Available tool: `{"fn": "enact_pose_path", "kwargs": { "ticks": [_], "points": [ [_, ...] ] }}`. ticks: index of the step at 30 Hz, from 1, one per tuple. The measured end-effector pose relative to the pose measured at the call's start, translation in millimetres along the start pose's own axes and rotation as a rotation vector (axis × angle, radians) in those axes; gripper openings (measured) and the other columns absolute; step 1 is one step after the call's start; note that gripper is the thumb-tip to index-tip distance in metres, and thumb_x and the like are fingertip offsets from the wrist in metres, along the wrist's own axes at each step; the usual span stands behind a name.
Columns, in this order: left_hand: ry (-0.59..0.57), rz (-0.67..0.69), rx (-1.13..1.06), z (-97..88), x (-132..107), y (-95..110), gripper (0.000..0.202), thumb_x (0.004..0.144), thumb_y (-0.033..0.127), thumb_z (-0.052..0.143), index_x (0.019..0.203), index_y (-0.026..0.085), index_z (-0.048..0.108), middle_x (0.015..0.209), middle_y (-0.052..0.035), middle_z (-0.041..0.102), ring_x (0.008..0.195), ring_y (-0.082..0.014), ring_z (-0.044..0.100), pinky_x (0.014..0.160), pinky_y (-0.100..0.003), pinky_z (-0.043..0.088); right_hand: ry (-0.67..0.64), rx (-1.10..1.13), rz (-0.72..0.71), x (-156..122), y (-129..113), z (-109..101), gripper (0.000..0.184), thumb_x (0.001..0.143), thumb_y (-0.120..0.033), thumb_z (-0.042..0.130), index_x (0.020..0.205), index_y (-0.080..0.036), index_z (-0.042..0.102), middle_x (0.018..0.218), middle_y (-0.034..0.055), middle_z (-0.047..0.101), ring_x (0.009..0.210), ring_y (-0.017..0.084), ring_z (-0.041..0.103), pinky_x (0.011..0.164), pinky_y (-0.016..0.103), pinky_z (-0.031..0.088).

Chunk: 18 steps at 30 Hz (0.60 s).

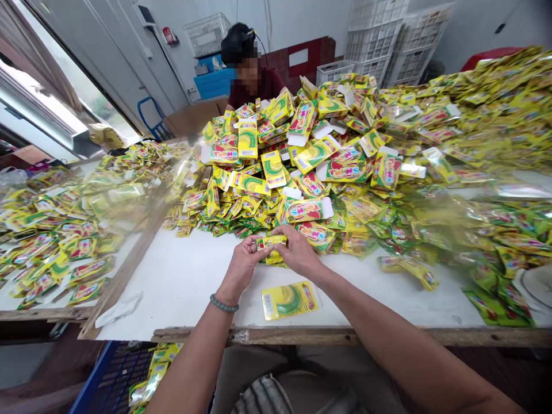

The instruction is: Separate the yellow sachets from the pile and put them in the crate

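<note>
Both my hands meet over the white table point(181, 282), pinching a small stack of yellow-green candy sachets point(271, 242) between them. My left hand point(242, 265), with a bead bracelet on the wrist, grips the stack's left end. My right hand point(297, 251) closes over its right end. A flattened yellow carton point(290, 299) lies on the table just below my hands. Directly behind them rises a large heap of sachets and flat cartons point(302, 167).
Another person point(250, 72) sits across the table behind the heap. More sachets cover a side table point(64, 230) at left and spread at right point(487, 190). White crates point(388, 34) stack at the back wall. A blue crate point(107, 379) with sachets sits under the table's front edge.
</note>
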<state>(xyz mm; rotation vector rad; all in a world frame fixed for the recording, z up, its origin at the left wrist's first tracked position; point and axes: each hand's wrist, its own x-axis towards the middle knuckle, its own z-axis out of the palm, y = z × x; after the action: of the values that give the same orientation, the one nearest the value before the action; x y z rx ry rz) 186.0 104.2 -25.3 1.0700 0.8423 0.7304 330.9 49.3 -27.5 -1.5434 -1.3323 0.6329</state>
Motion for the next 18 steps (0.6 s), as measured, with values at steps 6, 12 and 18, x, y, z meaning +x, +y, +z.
{"fn": "enact_pose_path", "kwargs": {
  "ticks": [6,12,18],
  "points": [
    [0.141,0.073,0.031,0.8,1.7,1.0,0.05,0.046,0.024,0.087,0.085,0.017,0.056,0.063,0.0058,0.065,0.056,-0.0105,0.06,0.061,-0.024,0.047,-0.069,0.293,0.214,-0.6,0.2,-2.5,0.045,0.074,-0.04,0.07,0.109,-0.015,0.059,0.092,0.0047,0.066,0.073,0.015,0.062,0.062,0.025,0.051],
    [0.174,0.198,0.133,1.6,0.1,3.4,0.048,0.06,0.032,0.08,0.094,0.019,0.05,0.068,0.0052,0.062,0.063,-0.0111,0.059,0.067,-0.026,0.047,-0.063,0.157,0.184,-0.2,-4.9,-6.9,0.027,0.076,-0.04,0.068,0.09,-0.017,0.069,0.069,0.0,0.066,0.065,0.017,0.061,0.059,0.026,0.049],
    [-0.294,0.405,0.991,14.6,-31.8,8.9,0.052,0.058,0.054,0.08,0.089,0.02,0.056,0.089,-0.0047,0.062,0.084,-0.0215,0.058,0.076,-0.033,0.045,0.189,-0.149,0.196,7.2,3.7,-19.2,0.03,0.077,-0.033,0.066,0.103,-0.017,0.067,0.072,0.0028,0.067,0.071,0.02,0.06,0.068,0.03,0.046]
  ]
}}
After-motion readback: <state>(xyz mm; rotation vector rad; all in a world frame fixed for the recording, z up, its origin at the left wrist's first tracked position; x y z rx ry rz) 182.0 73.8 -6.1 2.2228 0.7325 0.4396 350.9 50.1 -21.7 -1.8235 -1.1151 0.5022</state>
